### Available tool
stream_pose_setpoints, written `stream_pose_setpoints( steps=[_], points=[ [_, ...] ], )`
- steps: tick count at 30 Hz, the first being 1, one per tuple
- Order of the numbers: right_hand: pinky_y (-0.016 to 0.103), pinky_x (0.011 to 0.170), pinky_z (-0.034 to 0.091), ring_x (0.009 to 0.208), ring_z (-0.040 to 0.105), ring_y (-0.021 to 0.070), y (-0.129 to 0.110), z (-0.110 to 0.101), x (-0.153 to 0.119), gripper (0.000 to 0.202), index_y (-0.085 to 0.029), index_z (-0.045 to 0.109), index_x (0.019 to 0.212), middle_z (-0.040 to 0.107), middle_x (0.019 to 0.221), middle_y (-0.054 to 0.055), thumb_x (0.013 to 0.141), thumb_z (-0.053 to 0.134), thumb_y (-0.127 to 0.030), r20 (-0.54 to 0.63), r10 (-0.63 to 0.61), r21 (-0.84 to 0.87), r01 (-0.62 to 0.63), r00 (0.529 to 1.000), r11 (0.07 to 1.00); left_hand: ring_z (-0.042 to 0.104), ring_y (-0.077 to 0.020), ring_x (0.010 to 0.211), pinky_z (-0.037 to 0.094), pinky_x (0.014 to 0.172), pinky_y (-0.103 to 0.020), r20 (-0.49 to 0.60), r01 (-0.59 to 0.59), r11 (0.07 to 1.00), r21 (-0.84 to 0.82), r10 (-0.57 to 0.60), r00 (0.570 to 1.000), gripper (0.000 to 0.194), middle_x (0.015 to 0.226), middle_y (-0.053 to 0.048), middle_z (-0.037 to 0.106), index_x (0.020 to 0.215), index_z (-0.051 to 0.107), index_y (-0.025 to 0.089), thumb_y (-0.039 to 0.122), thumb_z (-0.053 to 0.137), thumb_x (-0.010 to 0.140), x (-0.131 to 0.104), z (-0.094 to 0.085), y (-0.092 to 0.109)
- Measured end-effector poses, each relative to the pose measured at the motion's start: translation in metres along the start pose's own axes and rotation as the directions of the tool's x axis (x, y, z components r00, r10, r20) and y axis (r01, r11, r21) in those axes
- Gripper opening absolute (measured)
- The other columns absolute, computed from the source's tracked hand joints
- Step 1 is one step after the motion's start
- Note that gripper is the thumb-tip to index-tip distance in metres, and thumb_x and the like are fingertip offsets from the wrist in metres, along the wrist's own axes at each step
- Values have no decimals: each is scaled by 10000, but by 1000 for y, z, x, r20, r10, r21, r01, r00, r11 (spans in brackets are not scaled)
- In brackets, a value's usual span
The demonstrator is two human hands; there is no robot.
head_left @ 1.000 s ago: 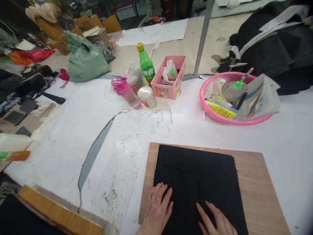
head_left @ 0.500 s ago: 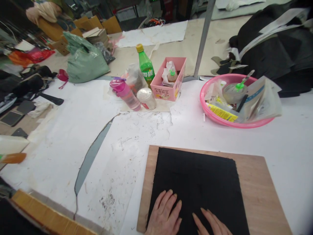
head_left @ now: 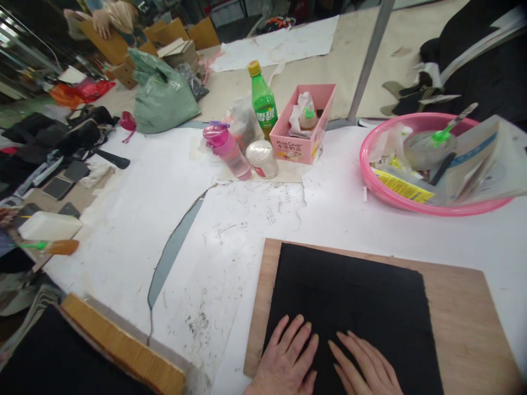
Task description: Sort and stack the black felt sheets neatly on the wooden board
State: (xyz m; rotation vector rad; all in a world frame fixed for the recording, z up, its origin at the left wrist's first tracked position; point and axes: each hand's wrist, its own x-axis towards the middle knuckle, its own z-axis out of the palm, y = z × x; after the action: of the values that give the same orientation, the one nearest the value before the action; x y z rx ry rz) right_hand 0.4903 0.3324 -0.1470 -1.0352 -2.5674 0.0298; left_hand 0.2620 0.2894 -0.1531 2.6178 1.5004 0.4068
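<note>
A black sheet (head_left: 354,291) lies flat on a light brown wooden board (head_left: 465,323) at the lower right. My left hand (head_left: 288,356) rests on the sheet's lower left part, palm down with its fingers spread. Just to its right, my right hand (head_left: 364,365) touches the same sheet, fingers stretched out. Neither hand has anything in its grasp. Both wrists run out of the picture at the bottom.
A pink basin (head_left: 370,181) with packets stands behind the board. Left of it are a pink box (head_left: 293,151), a green bottle (head_left: 263,101), a jar (head_left: 262,159) and a pink water bottle (head_left: 230,153). A person's hand (head_left: 101,23) shows at the far left back.
The view has shifted, so most things sit further right. My right hand reaches a little further up the black sheet and more of it shows. Another person's hand has come into view.
</note>
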Motion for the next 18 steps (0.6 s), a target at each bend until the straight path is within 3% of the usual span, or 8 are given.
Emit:
stream_pose_setpoints(
  steps=[4, 10, 13, 15, 16, 18],
  points=[
    [344, 973, 367, 1168, 533, 186, 4, 9, 26, 357, -252, 597, 1223, 617, 1260, 11, 907, 439, -200, 102, 64, 75, -72, 993, 995, 373, -321, 1343, 240, 1131, -516, -32, 21, 999, -28, -22, 999, 538, 1320, -82, 565, 1281, 555, 157, 274, 562, 755, -1, 0, 1],
    [335, 904, 405, 1072, 563, 188, 1, 14, 54, 338, -243, 596, 1220, 641, 1187, 35, 918, 449, -198, 144, 209, 122, -226, 967, 966, 401, -308, 1327, 264, 1128, -501, -47, 17, 999, -33, -18, 999, 496, 1296, -75, 586, 1264, 571, 170, 322, 559, 793, 2, -1, 0],
    [353, 941, 404, 1096, 557, 187, 15, 20, 70, 362, -244, 577, 1245, 628, 1221, 29, 914, 453, -165, 166, 59, 165, -87, 984, 982, 420, -310, 1311, 261, 1137, -504, -98, 38, 998, -45, -42, 994, 496, 1287, -72, 590, 1254, 582, 178, 378, 570, 799, -1, 6, 1],
    [378, 1013, 368, 1191, 510, 185, 36, 24, 84, 403, -263, 538, 1288, 580, 1306, 21, 917, 440, -140, 182, -87, 191, 52, 979, 980, 432, -315, 1301, 267, 1135, -512, -116, 38, 999, -37, -42, 992, 503, 1311, -81, 570, 1247, 587, 182, 390, 586, 789, -4, 12, 1],
    [398, 1039, 349, 1238, 475, 192, 48, 25, 92, 413, -270, 522, 1303, 553, 1342, 22, 917, 449, -141, 185, -100, 172, 68, 978, 983, 438, -316, 1297, 271, 1132, -514, -119, 32, 999, -28, -35, 992, 501, 1324, -85, 558, 1242, 589, 184, 387, 592, 785, -5, 14, 1],
    [420, 1032, 360, 1263, 454, 221, 66, 25, 104, 379, -244, 546, 1277, 554, 1338, 47, 911, 491, -166, 127, 107, 54, -115, 986, 992, 445, -322, 1290, 270, 1129, -522, -119, 15, 1000, -10, -16, 993, 489, 1331, -90, 549, 1232, 596, 186, 382, 596, 784, -7, 18, 1]
  ],
)
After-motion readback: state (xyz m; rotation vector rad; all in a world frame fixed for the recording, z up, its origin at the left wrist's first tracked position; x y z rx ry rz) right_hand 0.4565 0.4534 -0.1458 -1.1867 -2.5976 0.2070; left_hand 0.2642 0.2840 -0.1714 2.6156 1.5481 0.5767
